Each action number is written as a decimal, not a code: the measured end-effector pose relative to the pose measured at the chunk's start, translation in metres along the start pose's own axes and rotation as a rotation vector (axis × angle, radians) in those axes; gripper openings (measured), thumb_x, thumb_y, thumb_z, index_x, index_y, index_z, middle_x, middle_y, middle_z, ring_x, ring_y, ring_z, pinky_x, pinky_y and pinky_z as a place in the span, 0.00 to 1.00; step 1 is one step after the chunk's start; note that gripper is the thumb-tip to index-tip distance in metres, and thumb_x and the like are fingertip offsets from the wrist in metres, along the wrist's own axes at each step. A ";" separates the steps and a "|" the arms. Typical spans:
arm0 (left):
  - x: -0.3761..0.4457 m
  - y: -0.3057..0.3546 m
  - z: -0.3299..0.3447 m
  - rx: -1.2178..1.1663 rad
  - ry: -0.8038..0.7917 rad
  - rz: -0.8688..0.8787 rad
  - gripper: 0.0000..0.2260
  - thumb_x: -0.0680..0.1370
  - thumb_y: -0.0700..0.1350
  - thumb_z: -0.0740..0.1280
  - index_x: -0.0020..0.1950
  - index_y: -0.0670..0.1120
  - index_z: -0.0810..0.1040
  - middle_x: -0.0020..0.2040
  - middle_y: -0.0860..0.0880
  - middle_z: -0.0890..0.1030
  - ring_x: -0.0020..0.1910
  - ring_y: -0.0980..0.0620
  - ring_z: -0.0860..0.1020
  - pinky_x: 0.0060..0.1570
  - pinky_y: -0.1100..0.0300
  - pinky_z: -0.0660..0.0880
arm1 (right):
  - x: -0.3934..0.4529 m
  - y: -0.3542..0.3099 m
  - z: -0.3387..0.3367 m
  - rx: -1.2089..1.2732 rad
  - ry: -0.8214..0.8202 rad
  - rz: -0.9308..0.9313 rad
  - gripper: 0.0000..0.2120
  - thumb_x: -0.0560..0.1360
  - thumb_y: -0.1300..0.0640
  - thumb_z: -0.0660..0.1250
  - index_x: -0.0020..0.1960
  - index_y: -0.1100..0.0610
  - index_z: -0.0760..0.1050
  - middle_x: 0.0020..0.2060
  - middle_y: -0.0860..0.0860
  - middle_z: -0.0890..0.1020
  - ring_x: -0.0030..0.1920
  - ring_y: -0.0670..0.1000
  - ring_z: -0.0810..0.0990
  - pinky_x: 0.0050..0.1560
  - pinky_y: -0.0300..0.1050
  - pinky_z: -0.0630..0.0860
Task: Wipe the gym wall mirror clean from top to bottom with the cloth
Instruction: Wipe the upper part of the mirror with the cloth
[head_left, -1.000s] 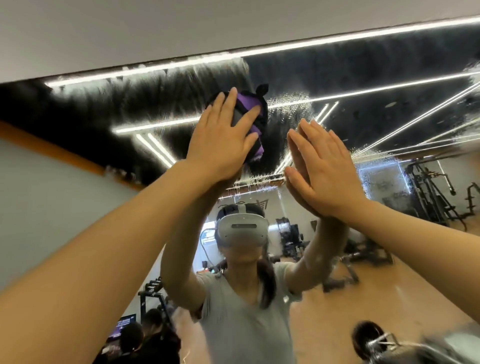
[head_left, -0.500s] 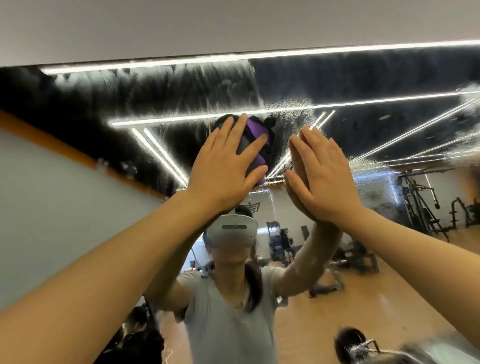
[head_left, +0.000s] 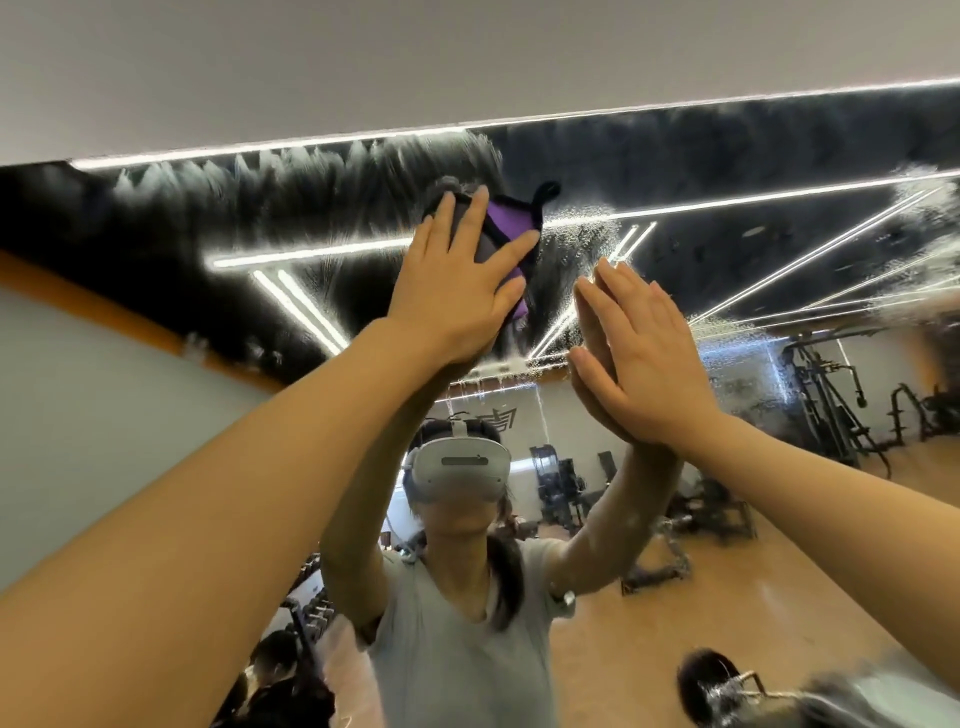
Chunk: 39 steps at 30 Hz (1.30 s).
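left hand (head_left: 457, 301) presses cloth (head_left: 506, 223) flat against mirror (head_left: 727, 171).

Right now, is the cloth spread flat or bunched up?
Bunched: the cloth sits in a lump under the left hand on the mirror, one corner sticking up.

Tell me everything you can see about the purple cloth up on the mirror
The purple and dark cloth is a soft, bunched fabric pad, purple in the middle with dark grey or black edging and a small dark loop or tab sticking up at its top right. It sits high on the streaked, wet wall mirror, close under its top edge. The left hand presses it flat against the glass with spread, straight fingers, covering most of it. The right hand does not touch it.
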<state>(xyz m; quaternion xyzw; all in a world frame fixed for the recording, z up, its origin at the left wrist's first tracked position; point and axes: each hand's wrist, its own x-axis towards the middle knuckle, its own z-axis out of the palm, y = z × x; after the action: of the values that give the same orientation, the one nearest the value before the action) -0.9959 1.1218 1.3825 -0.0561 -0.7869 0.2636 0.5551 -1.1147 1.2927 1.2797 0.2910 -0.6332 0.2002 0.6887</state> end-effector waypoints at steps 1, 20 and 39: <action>-0.007 0.002 0.002 -0.005 0.002 0.019 0.23 0.84 0.60 0.48 0.80 0.62 0.52 0.82 0.45 0.42 0.80 0.40 0.41 0.78 0.46 0.41 | 0.000 0.000 -0.001 -0.001 -0.002 0.001 0.32 0.81 0.39 0.50 0.80 0.56 0.60 0.79 0.56 0.60 0.80 0.55 0.56 0.79 0.52 0.48; -0.002 0.051 0.011 -0.067 0.043 -0.177 0.24 0.85 0.57 0.51 0.81 0.58 0.54 0.82 0.43 0.44 0.80 0.39 0.42 0.77 0.46 0.42 | 0.014 0.093 -0.054 -0.078 -0.059 0.050 0.32 0.79 0.41 0.50 0.75 0.61 0.67 0.75 0.63 0.65 0.75 0.63 0.64 0.74 0.65 0.61; 0.030 0.127 0.028 -0.093 0.222 -0.547 0.22 0.85 0.52 0.55 0.80 0.54 0.60 0.82 0.43 0.50 0.80 0.39 0.47 0.77 0.44 0.48 | 0.018 0.192 -0.045 0.166 -0.008 -0.036 0.30 0.80 0.41 0.53 0.77 0.57 0.66 0.76 0.58 0.66 0.77 0.60 0.61 0.77 0.59 0.56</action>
<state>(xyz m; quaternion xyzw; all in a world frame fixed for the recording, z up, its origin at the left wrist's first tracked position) -1.0581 1.2319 1.3410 0.1043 -0.7183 0.0603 0.6852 -1.2019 1.4648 1.3246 0.3594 -0.6118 0.2385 0.6630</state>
